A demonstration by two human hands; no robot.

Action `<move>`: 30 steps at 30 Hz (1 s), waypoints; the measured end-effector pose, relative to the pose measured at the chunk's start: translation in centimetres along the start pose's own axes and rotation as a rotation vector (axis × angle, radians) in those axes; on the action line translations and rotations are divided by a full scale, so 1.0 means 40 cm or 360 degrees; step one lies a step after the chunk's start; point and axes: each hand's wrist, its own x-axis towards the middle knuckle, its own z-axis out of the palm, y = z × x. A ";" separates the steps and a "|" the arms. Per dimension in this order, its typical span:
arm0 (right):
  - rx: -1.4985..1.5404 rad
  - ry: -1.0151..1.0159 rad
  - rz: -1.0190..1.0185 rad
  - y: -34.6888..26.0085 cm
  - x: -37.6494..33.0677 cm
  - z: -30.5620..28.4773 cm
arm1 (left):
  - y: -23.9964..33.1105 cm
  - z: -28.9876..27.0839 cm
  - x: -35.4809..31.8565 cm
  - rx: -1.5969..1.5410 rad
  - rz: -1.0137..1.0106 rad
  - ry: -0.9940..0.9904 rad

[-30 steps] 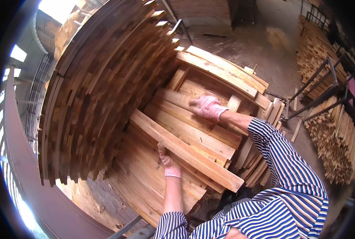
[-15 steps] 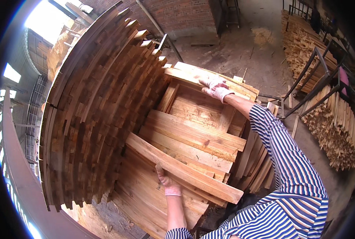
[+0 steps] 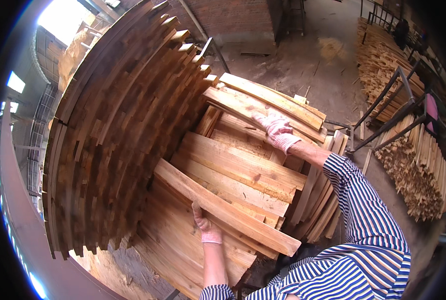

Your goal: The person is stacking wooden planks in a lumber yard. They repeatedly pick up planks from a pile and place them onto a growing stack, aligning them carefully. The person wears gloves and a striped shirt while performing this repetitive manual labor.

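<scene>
My left hand [image 3: 209, 231], in a pale pink glove, is closed at the near long edge of a wooden board [image 3: 228, 207]. Its thumb lies along the wood and its other fingers are mostly hidden. On the far side my right hand [image 3: 277, 129], also gloved, grips another wooden board [image 3: 235, 103] from above, fingers over its edge. This board sits tilted beside a further pale board [image 3: 273, 100]. Between my hands several flat planks [image 3: 243, 162] lie overlapping on the pile.
A tall stack of board ends [image 3: 113, 135] rises along the left. Loose strips [image 3: 323, 205] lean right of the pile. A black metal frame [image 3: 405, 100] and bundled sticks [image 3: 415, 172] stand farther right. Behind are a brick wall [image 3: 233, 20] and sawdust [image 3: 331, 48] on the floor.
My right hand has moved nearer to me and tipped its board away from the pale one behind it. My left hand stays at its board; the whole view has shifted slightly.
</scene>
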 end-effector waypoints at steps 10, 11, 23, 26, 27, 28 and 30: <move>0.0472 -0.0351 -0.0310 -0.097 -0.020 -0.009 | 0.015 0.029 -0.013 -0.0020 -0.0028 -0.0083; 0.0238 0.0216 -0.0423 -0.089 0.012 0.029 | 0.021 0.045 -0.015 0.0004 0.0009 -0.0103; 0.0122 -0.0424 -0.0198 -0.002 0.035 -0.002 | 0.009 0.059 -0.033 0.0082 -0.0001 -0.0060; 0.0095 -0.0253 -0.0201 -0.002 0.051 -0.025 | 0.009 0.093 -0.030 0.0115 0.0055 -0.0129; 0.0237 -0.0296 -0.0020 -0.012 0.074 -0.040 | 0.014 0.081 -0.029 0.0089 -0.0003 -0.0133; 0.0379 -0.0342 0.0158 -0.024 0.116 -0.059 | 0.022 0.067 -0.033 0.0062 -0.0058 -0.0133; -0.0030 -0.0112 0.0095 0.036 0.183 -0.052 | 0.011 0.090 -0.030 0.0009 -0.0157 -0.0175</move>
